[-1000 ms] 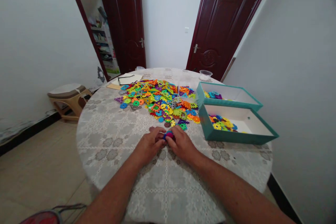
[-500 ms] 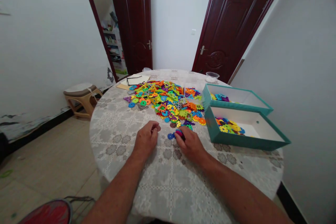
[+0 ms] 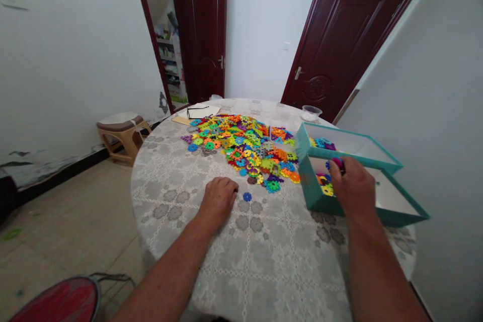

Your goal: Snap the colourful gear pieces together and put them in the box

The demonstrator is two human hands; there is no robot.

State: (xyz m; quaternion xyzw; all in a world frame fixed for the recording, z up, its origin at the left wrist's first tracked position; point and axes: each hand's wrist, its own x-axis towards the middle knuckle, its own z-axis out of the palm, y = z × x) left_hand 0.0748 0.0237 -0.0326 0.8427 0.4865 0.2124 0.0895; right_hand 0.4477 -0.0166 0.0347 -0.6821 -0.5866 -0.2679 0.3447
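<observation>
My right hand hangs over the front teal box, pinching a small clump of magenta and blue plastic snowflake discs in its fingertips. Below it, multicoloured discs lie in that box, partly hidden by the hand. My left hand rests on the lace-patterned tablecloth, fingers curled, holding nothing I can see. A single blue disc lies just right of it. Beyond both hands spreads a large heap of multicoloured discs.
A second teal box with white insides and some discs stands behind the front one. Glasses on paper and a clear plastic bowl sit at the table's far edge. A stool stands left, by the wall.
My right hand has moved right from the tablecloth to above the front box, carrying the disc clump. My left hand has stayed near the table's middle, and the blue disc now lies alone.
</observation>
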